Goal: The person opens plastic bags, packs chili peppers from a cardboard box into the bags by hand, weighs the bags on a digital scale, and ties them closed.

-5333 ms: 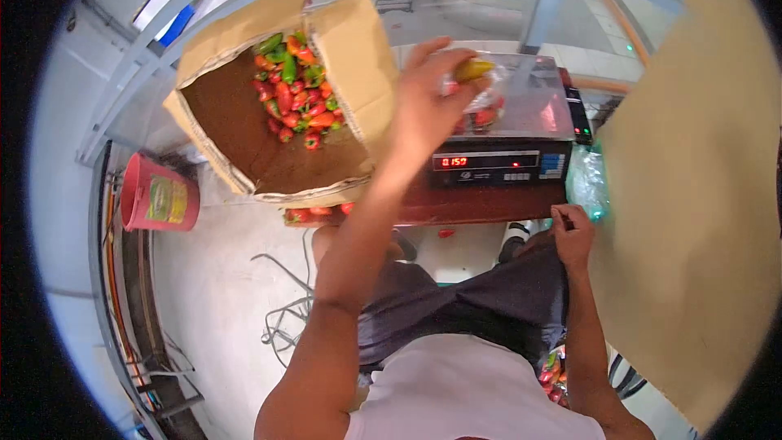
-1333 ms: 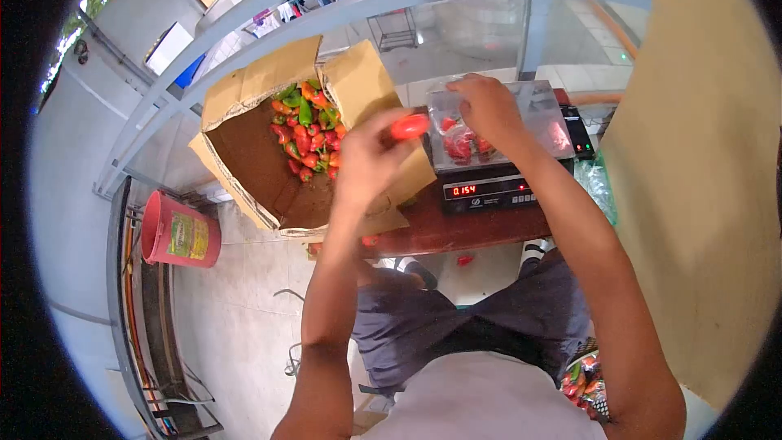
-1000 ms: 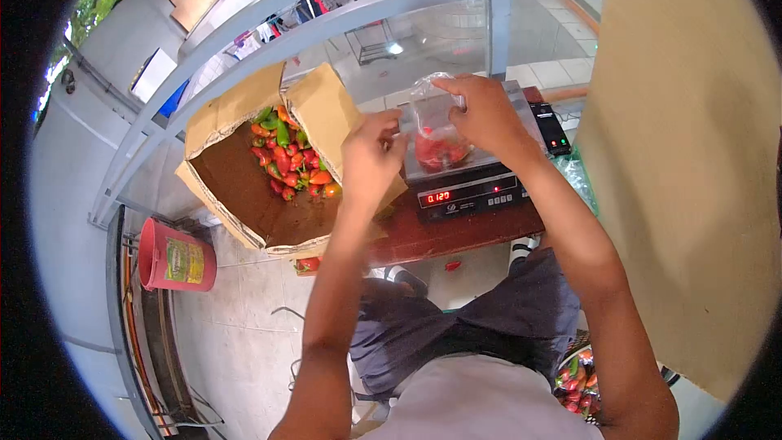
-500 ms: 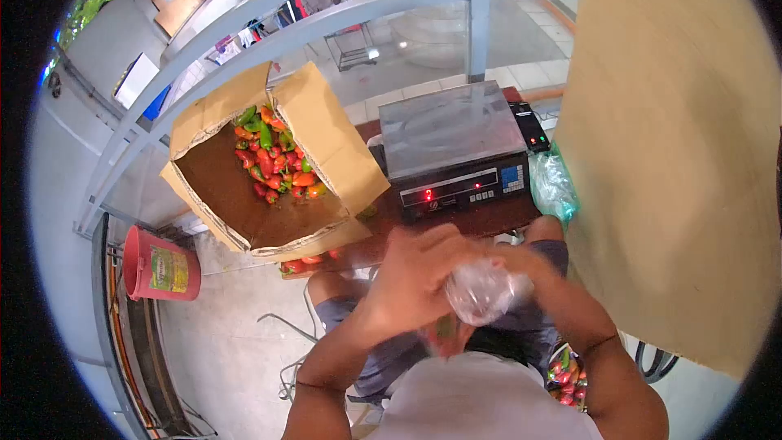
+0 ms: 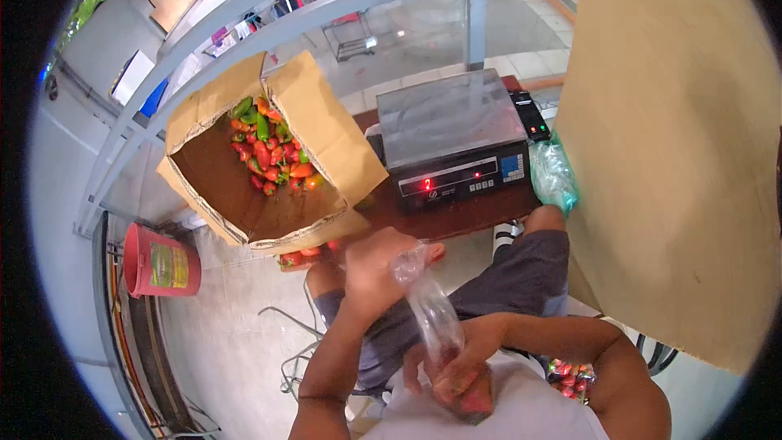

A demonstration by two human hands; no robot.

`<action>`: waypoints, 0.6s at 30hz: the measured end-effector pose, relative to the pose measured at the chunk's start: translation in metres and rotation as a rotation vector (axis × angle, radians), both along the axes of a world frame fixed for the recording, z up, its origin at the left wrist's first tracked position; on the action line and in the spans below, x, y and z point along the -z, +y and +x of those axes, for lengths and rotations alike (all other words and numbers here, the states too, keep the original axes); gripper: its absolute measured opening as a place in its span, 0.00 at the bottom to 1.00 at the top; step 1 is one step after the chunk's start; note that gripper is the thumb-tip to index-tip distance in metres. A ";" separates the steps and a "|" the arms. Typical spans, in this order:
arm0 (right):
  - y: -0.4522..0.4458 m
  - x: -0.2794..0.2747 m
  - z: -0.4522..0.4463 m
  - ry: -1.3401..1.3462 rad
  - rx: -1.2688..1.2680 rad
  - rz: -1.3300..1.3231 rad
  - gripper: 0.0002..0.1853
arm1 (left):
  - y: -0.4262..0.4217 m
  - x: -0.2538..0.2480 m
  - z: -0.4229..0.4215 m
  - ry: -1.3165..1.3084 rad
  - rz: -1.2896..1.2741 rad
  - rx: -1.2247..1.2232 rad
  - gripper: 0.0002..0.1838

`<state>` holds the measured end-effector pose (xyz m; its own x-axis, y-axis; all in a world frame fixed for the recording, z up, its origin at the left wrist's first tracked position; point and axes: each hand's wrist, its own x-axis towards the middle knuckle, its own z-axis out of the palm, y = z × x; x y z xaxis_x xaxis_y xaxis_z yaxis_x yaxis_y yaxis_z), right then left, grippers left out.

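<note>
A clear plastic bag (image 5: 433, 310) with red peppers in its lower end is stretched between my two hands, over my lap. My left hand (image 5: 381, 270) is closed round the bag's upper end. Lower down, against my white shirt, my right hand (image 5: 456, 358) grips the bag just above the peppers. Beyond my hands, the digital scale (image 5: 452, 126) stands on a dark red bench (image 5: 481, 218) with nothing on its plate. To its left, an open cardboard box (image 5: 330, 126) holds many red, orange and green peppers (image 5: 269, 147).
A green-tinted plastic bag (image 5: 554, 173) and a black device (image 5: 529, 116) lie right of the scale. A large brown board (image 5: 676, 147) rises on the right. The pink bucket (image 5: 169, 262) is on the floor at left. Packed peppers (image 5: 572, 379) show by my right arm.
The bag of peppers has left the scale for my lap, held in both hands. Since half a second ago, my hands have spread apart along it, the left up and the right down.
</note>
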<state>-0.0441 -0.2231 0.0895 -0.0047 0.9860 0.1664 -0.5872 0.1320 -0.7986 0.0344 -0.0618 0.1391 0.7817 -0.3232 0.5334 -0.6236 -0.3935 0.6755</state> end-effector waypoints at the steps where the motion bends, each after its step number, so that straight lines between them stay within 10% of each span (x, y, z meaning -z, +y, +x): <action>1: 0.005 -0.004 -0.002 0.059 -0.027 -0.054 0.17 | 0.005 0.005 0.000 0.046 -0.030 0.008 0.09; 8: 0.004 0.023 -0.005 0.170 0.113 -0.197 0.17 | 0.068 -0.015 0.005 0.180 -0.422 -0.447 0.11; 10: 0.014 0.052 -0.014 0.147 0.102 -0.128 0.18 | 0.052 -0.056 -0.014 -0.262 -0.164 -0.587 0.13; 14: 0.024 0.110 -0.027 -0.660 0.359 -0.030 0.17 | 0.029 -0.063 -0.051 0.063 0.358 0.500 0.18; 18: -0.008 0.060 -0.003 -0.323 0.505 -0.348 0.18 | 0.052 -0.001 -0.043 -0.025 0.729 0.482 0.14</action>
